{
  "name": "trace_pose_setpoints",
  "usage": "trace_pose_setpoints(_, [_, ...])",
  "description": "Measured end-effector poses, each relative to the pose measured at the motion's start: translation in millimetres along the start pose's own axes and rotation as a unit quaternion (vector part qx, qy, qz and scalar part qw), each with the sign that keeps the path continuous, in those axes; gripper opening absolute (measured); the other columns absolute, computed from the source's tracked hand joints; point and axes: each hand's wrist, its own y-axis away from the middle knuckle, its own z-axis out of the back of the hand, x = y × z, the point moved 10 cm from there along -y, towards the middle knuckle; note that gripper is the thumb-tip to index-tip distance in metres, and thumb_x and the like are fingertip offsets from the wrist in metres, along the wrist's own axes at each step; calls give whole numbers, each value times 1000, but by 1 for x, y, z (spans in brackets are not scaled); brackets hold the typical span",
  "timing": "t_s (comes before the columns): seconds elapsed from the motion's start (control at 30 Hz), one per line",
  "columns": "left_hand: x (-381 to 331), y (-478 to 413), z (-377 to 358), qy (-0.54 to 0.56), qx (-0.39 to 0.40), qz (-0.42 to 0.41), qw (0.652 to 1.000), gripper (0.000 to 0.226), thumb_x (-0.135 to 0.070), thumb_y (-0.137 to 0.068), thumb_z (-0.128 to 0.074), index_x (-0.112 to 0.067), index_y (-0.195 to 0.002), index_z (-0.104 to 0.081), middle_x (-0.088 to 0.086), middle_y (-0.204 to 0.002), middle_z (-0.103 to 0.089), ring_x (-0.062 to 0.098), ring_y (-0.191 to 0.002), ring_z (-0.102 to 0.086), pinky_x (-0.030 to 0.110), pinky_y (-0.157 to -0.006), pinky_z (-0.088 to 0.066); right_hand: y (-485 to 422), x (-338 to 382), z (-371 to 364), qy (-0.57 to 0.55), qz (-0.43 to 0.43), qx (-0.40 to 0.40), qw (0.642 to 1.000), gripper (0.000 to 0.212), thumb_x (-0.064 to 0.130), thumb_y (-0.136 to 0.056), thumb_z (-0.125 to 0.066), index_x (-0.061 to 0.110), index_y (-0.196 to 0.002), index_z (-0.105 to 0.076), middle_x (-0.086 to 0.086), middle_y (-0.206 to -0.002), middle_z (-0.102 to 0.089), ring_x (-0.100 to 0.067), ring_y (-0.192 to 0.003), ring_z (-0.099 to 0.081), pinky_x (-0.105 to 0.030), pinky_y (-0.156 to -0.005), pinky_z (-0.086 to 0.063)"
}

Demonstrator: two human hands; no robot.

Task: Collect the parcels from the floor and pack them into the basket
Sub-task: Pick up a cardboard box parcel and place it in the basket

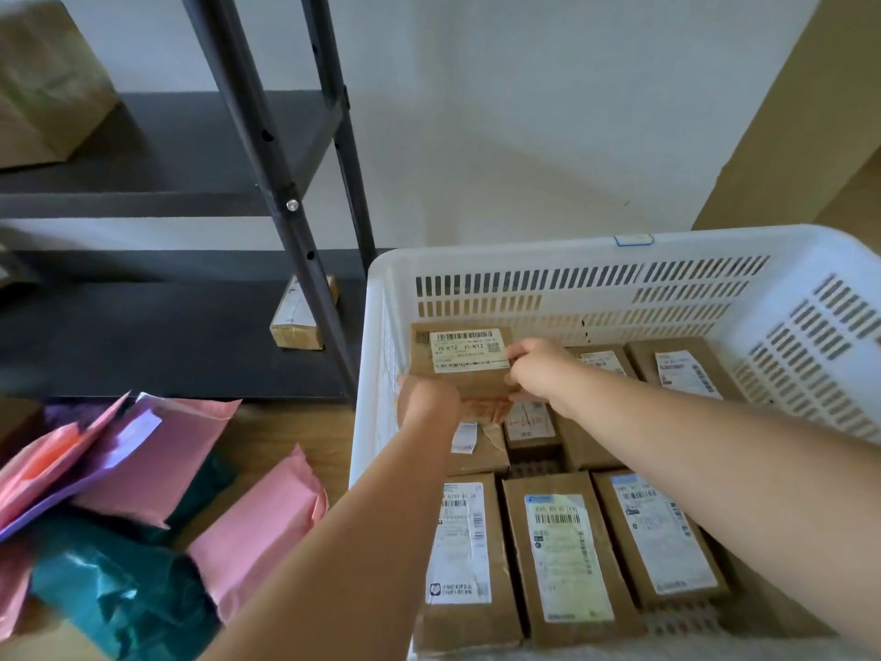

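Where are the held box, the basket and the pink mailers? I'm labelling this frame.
held box [469,350], head view, on its white label.
basket [500,262], head view, on its far rim.
pink mailers [257,531], head view, on the nearest mailer's face.

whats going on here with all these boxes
A person is packing parcels into a white basket. Both hands hold one brown cardboard box with a white label, over the basket's far left corner: the left hand at its lower left, the right hand on its right edge. Several labelled boxes already lie flat in the basket. Pink, purple and teal mailer bags are piled on the floor to the left, not yet packed.
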Motion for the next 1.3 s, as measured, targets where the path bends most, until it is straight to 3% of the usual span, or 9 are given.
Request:
trace_pose_setpoints(0.07, [-4,-4,-3,-2,5,0,1000,48,-17,-102,-39,-13,-147,-26,8,-144,-44,24,-129,-48,8,-52,-36,-9,-3,-6,-20,-4,7,1000,45,-9,-91,-49,15,-129,-55,-7,-128,-51,-22,-104,-56,-34,-87,-57])
trace_pose_setpoints(0.2, [-17,1,-17,-138,38,-71,987,57,-7,-97,-41,-8,-150,-18,15,-150,-29,31,-135,-38,30,-104,-35,-15,0,-14,-34,-9,8,999,51,-8,-93,-44,21,-134,-53,-6,-133,-49,-23,-109,-57,-36,-90,-56])
trace_pose_setpoints(0.33, [-22,7,-17,-162,51,-106,980,56,-4,-94,-41,-5,-148,-24,16,-149,-29,32,-134,-36,37,-108,-32,-10,6,-18,23,-3,22,999,56,-3,-95,-43,30,-140,-47,-2,-119,-53,-17,-90,-59,-25,-58,-45])
trace_pose_setpoints(0.43, [-30,13,-14,-161,69,-131,976,53,-3,-93,-42,-6,-145,-32,18,-145,-39,33,-129,-44,38,-105,-40,-7,9,-14,68,11,32,997,55,-1,-96,-44,29,-142,-45,-5,-130,-53,-14,-76,-51,-24,-55,-36])
trace_pose_setpoints(0.6, [-57,51,6,-129,87,-199,968,57,-3,-99,-36,-26,-150,-30,1,-146,-44,24,-117,-57,31,-88,-52,19,36,4,136,65,4,989,54,-7,-92,-45,16,-142,-46,-3,-139,-49,-25,-122,-50,-34,-90,-46])
trace_pose_setpoints(0.7, [-82,83,40,-111,41,-292,949,48,-5,-99,-35,-27,-141,-45,-3,-132,-54,15,-96,-63,21,-67,-52,37,68,19,152,125,-27,980,41,-2,-95,-45,13,-132,-55,2,-134,-54,-24,-122,-52,-36,-94,-45])
trace_pose_setpoints(0.83, [-82,104,116,-120,-77,-348,927,41,-5,-98,-40,-23,-132,-55,-6,-131,-57,6,-99,-53,16,-75,-40,76,127,19,114,214,-69,968,34,6,-95,-51,12,-127,-59,-7,-136,-55,-25,-124,-51,-43,-109,-37])
trace_pose_setpoints(1.03, [-11,89,229,-135,-179,-275,935,44,-1,-94,-38,-20,-128,-58,1,-127,-59,20,-111,-57,29,-92,-45,151,189,-46,61,296,-22,953,17,15,-93,-55,21,-104,-67,-1,-105,-64,-22,-104,-60,-41,-98,-49])
trace_pose_setpoints(1.3, [120,50,341,-181,-220,-124,951,32,-7,-93,-39,-14,-118,-59,7,-118,-56,29,-106,-56,34,-81,-42,207,162,-198,17,268,49,962,15,23,-91,-55,27,-100,-67,4,-104,-67,-20,-100,-62,-43,-93,-52])
